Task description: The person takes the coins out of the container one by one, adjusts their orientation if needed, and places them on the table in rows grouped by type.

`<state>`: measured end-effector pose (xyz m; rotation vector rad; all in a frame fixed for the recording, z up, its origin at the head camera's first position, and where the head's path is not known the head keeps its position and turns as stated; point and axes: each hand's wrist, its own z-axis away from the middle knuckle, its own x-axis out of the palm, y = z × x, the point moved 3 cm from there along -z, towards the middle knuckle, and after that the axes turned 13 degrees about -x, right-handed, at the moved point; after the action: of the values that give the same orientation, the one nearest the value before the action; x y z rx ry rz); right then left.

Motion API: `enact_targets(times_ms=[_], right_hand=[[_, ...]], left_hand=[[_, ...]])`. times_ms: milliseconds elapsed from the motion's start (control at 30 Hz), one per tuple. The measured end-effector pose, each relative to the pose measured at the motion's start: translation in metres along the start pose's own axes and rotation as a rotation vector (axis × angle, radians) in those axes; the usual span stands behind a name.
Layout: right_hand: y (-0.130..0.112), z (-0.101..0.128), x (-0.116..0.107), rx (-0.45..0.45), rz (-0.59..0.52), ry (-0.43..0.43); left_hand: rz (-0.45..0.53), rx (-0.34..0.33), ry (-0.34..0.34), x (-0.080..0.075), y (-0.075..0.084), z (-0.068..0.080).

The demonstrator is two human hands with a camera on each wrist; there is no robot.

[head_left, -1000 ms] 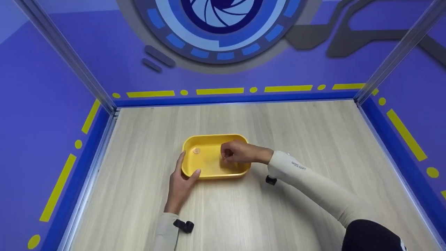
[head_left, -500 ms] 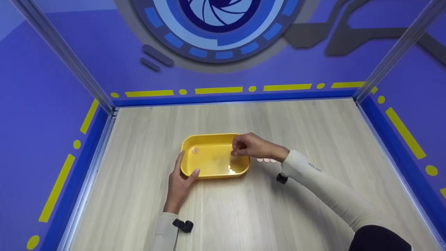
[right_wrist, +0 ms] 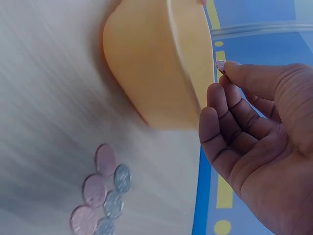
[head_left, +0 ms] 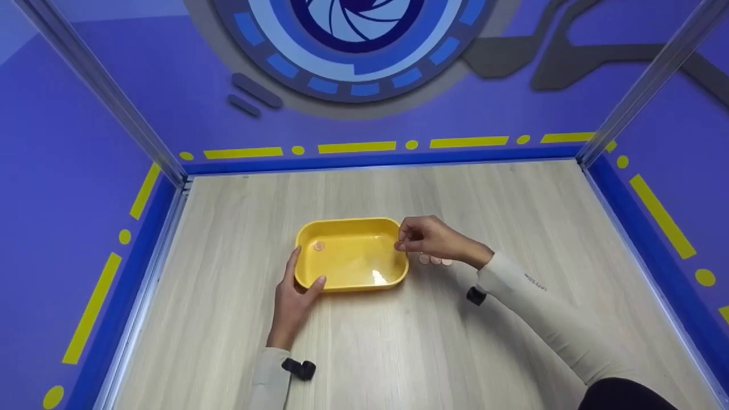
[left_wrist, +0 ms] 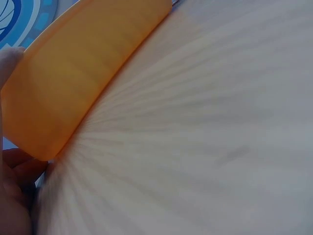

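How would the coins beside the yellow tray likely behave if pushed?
The coins lie flat and thin on the smooth table, so they would probably slide, not roll. Bunched together, they would likely scatter. Their thinness probably makes lifting fiddly.

A glossy yellow plastic tray (head_left: 351,282) and metal coins (right_wrist: 102,196) lie on a matt, wood-grain table (head_left: 398,341).

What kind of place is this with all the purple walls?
Probably a staged booth for filming hands at work, not a home: purple walls with yellow dashes, metal corner posts, and a wooden table with just a yellow tub and coins.
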<state>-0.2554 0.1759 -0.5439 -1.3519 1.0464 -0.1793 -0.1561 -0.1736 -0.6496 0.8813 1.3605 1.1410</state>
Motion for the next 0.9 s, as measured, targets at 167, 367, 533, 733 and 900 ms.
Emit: enact_targets(times_ms=[167, 367, 533, 733, 900], right_hand=[[0.009, 0.014, -0.006, 0.044, -0.057, 0.042], [0.02, 0.031, -0.014, 0.054, -0.038, 0.115], [0.031, 0.045, -0.019, 0.063, -0.014, 0.173], [0.046, 0.065, -0.023, 0.077, -0.007, 0.239], [0.057, 0.081, -0.024, 0.112, 0.018, 0.29]], left_hand=[[-0.006, 0.001, 0.0, 0.0, -0.001, 0.0], [0.013, -0.006, -0.008, -0.001, 0.002, 0.001], [0.044, -0.011, -0.013, 0.0, 0.002, 0.002], [0.021, 0.011, -0.027, 0.0, 0.001, 0.001], [0.016, 0.011, -0.024, -0.001, 0.001, 0.0]])
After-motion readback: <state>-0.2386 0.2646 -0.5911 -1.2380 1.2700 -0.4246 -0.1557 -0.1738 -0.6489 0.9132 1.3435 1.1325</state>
